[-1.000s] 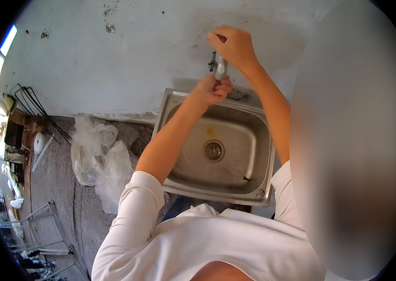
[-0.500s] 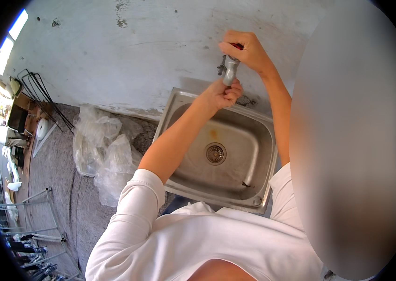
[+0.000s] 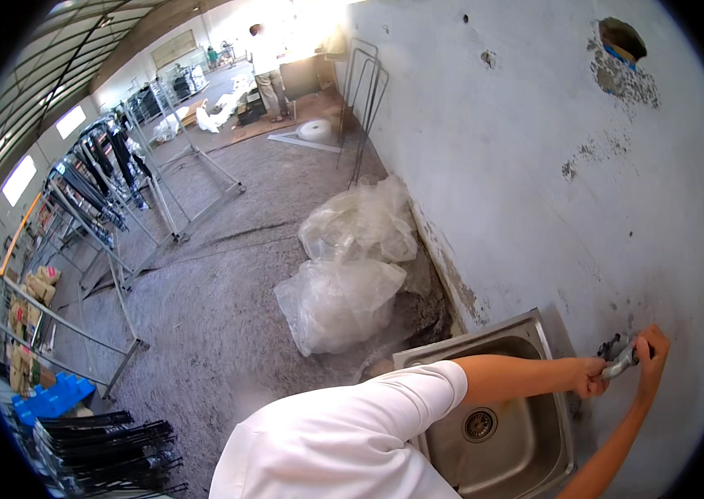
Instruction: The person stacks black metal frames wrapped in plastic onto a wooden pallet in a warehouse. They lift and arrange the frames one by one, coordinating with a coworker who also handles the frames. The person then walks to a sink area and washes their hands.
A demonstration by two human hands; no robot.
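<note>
A small metal tap (image 3: 623, 359) sticks out of the grey wall above a steel sink (image 3: 485, 334), which has a round drain (image 3: 479, 424). My left hand (image 3: 589, 376), on a white-sleeved arm stretched across the basin, is closed around the tap's lower end. Coming up from the bottom edge, my right hand (image 3: 649, 356) is closed around the tap's upper part next to the wall. The fingers hide most of the tap.
Two clear plastic bags (image 3: 343, 283) lie on the floor by the wall, left of the sink. Metal racks (image 3: 119, 208) and blue crates (image 3: 56, 397) stand at the left. A person (image 3: 267, 58) stands far off. The wall has a hole (image 3: 622, 37).
The view has swung away from the sink toward the hall on the left, so the sink now sits at the lower right. Both hands have stayed on the tap.
</note>
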